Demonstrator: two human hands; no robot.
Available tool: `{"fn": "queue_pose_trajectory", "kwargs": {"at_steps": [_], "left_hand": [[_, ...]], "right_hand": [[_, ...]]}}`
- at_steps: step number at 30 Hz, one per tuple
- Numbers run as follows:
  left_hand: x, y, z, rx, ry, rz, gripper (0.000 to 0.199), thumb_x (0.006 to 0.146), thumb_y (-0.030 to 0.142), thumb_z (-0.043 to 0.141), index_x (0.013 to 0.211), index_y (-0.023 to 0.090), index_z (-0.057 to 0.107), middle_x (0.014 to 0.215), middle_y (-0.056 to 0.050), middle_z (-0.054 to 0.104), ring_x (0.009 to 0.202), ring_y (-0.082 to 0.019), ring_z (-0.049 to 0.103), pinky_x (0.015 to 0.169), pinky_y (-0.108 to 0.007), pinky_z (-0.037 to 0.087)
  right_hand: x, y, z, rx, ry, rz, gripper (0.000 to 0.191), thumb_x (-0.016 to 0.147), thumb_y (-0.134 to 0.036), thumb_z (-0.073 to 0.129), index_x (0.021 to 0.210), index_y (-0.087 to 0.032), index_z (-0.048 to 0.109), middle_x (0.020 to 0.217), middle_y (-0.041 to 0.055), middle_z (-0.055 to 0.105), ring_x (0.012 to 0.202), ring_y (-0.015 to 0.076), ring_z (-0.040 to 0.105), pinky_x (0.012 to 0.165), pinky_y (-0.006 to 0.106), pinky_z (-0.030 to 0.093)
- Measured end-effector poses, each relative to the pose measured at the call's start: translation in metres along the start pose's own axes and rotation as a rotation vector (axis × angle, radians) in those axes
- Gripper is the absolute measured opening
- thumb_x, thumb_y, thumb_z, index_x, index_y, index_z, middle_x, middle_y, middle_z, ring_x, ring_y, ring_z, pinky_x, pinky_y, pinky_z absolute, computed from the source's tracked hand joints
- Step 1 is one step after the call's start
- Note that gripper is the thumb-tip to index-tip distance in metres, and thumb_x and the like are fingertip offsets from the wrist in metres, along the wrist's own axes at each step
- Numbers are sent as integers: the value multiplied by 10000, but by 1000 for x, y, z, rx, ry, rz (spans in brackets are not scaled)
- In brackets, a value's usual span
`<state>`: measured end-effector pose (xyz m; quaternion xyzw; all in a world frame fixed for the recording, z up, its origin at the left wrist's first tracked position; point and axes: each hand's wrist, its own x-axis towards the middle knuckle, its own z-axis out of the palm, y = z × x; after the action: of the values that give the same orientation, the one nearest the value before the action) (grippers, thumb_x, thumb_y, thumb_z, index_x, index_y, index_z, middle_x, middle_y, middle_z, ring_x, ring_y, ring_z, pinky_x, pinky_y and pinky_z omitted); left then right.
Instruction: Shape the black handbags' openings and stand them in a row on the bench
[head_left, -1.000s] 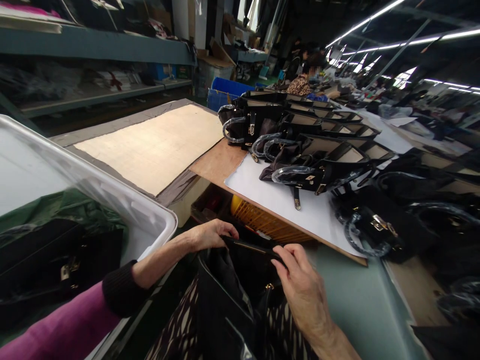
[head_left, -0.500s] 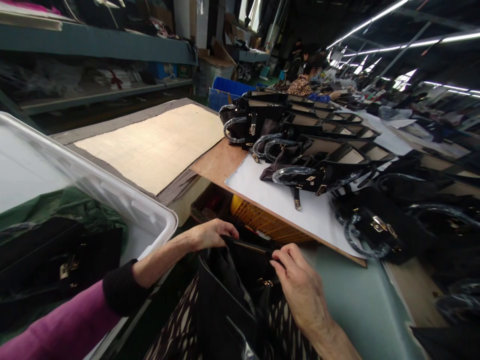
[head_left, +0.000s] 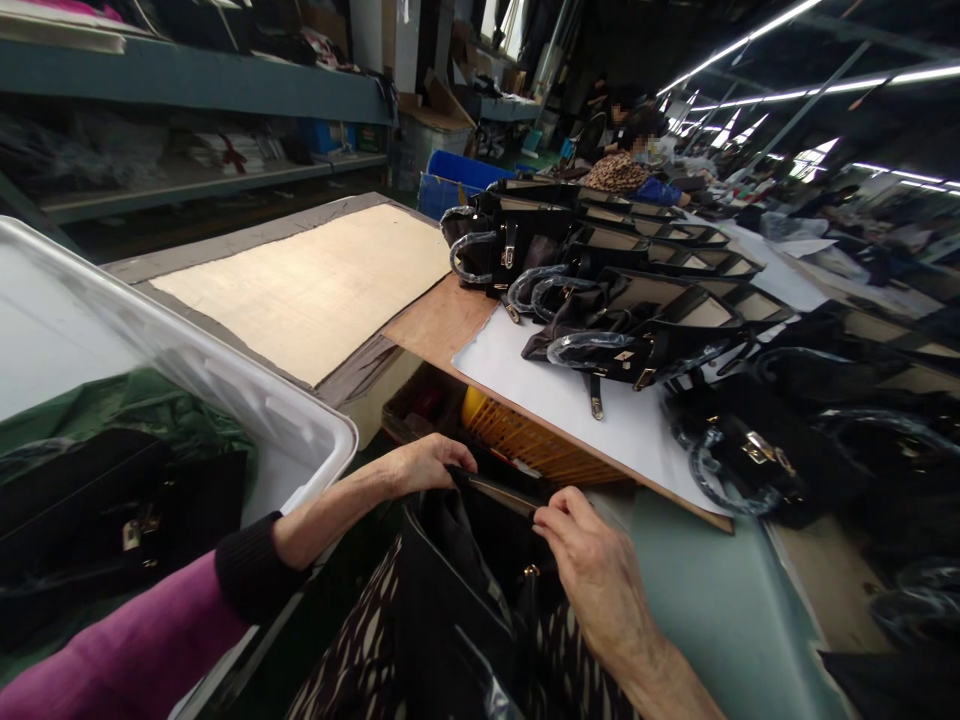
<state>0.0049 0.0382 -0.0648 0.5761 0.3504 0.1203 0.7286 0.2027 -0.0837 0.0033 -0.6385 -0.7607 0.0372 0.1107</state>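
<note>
Black bag (head_left: 444,605), left hand (head_left: 427,466), right hand (head_left: 592,555) gripping rim (head_left: 501,492)

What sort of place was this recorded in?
Probably a bag workshop or factory floor. Many similar black handbags, some with plastic-wrapped handles, crowd the worktable; a white bin holds more black goods, and long strip lights run overhead.

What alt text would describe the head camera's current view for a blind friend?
A person's left hand and right hand hold a black bag by its edge. Similar bags crowd the table ahead; a white bin stands at left.
</note>
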Motion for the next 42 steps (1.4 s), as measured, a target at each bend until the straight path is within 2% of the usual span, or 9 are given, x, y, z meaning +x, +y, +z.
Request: {"fn": "queue_pose_trajectory", "kwargs": {"at_steps": [9,12,15,20,29,33,36,39,42], "left_hand": [[0,1,1,56,16,12,305,535,124,519,821,124,624,633,20,615,554,-104,514,497,-175,363],[-1,1,1,54,18,17,317,527,112,515,822,127,629,660,16,627,573,-109,522,519,-181,379],[0,0,0,67,17,18,338,521,97,513,835,127,635,693,9,642,602,-119,538,534,-183,392],[-1,0,-2,50,-9,-6,365,524,73,503,849,130,657,680,15,652,618,-128,558,542,-180,408],[-15,14,-2,-192,-68,-105,258,506,65,577,742,117,667,581,24,629,487,-89,526,485,-172,409],[-17,19,0,-225,-71,-137,242,498,60,585,717,120,666,563,28,629,479,-91,529,476,-171,408],[-18,23,1,-242,-70,-147,245,488,48,567,701,121,665,534,35,622,451,-83,517,456,-163,399],[-18,24,2,-253,-79,-147,244,493,54,564,705,122,665,531,36,623,435,-77,512,449,-158,399],[-18,24,2,-263,-86,-142,247,504,65,580,727,126,666,568,34,638,461,-79,530,464,-156,412]], "right_hand": [[-15,13,11,30,172,-185,246,851,-99,392,881,-177,623,860,57,652,772,161,583,731,298,451],[-15,15,13,6,160,-212,258,845,-77,377,911,-158,613,899,68,661,811,162,603,756,289,460],[-13,16,13,19,82,-217,263,848,-81,355,898,-154,603,840,59,654,729,134,617,668,230,465],[-7,15,10,69,17,-136,249,862,-127,352,824,-181,593,714,18,609,607,108,587,587,202,432],[7,14,10,417,159,164,134,811,-208,487,687,-197,536,790,20,532,672,125,536,609,225,438],[8,19,11,302,179,159,75,809,-192,472,809,-201,546,856,26,536,720,134,556,654,243,458],[9,25,9,196,214,164,206,790,-216,512,995,-214,536,983,52,554,835,174,565,739,300,466],[14,33,5,277,100,176,303,755,-228,568,1057,-239,546,1041,43,580,968,209,534,862,365,427],[21,39,0,493,-103,205,211,754,-209,568,960,-237,601,944,3,622,911,172,565,837,309,439]]}}
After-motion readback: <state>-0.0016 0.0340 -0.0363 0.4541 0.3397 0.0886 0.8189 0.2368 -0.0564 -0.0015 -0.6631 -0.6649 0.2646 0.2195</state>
